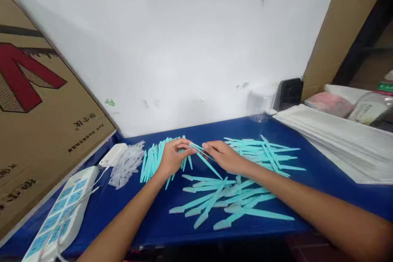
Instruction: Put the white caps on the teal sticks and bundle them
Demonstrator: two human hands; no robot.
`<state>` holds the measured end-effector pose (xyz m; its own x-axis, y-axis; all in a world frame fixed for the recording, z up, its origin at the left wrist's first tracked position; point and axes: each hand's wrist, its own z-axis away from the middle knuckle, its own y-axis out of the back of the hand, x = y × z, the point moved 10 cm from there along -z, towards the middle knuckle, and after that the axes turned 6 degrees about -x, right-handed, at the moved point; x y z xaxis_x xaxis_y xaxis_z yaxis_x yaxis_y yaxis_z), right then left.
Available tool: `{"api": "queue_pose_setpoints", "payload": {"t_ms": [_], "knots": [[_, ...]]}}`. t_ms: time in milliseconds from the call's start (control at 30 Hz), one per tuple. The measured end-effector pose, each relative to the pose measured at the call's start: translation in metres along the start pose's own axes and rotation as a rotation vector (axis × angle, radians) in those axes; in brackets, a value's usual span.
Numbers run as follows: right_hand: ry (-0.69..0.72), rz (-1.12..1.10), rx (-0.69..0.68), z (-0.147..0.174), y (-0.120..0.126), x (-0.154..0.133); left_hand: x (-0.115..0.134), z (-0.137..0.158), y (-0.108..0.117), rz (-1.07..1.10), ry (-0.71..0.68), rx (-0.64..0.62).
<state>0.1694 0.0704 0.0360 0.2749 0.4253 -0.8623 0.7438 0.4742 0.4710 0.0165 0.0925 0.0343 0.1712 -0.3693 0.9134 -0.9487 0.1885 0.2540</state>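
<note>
My left hand (172, 159) pinches one end of a few slim teal eyebrow razors (209, 165) above the middle of the blue table (129, 217). The fingers of my right hand (225, 158) close on the same razors from the other side. Behind my left hand lies a row of teal razors (152, 159), set roughly side by side. Loose razors (260, 213) spread in front of my hands, their wider blade ends mostly to the left. Another heap of razors (254, 147) rests beyond my right forearm, partly hidden by it. Small clear plastic sleeves (124, 168) are piled at the left.
A white power strip (66, 213) with cables and a white adapter (113, 154) lie at the left, beside a large cardboard box (46, 131). At the back stand a clear plastic cup (260, 104) and a black container (290, 94). White bags (344, 143) are stacked right.
</note>
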Motion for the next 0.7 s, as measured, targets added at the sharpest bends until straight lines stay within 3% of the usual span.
{"api": "queue_pose_setpoints", "payload": {"t_ms": [367, 700], "knots": [[0.032, 0.075, 0.046, 0.001, -0.002, 0.004, -0.001, 0.002, -0.008, -0.012, 0.069, -0.012], [-0.055, 0.014, 0.079, 0.000, -0.002, 0.015, 0.009, 0.003, -0.008, -0.012, 0.023, -0.010]]}}
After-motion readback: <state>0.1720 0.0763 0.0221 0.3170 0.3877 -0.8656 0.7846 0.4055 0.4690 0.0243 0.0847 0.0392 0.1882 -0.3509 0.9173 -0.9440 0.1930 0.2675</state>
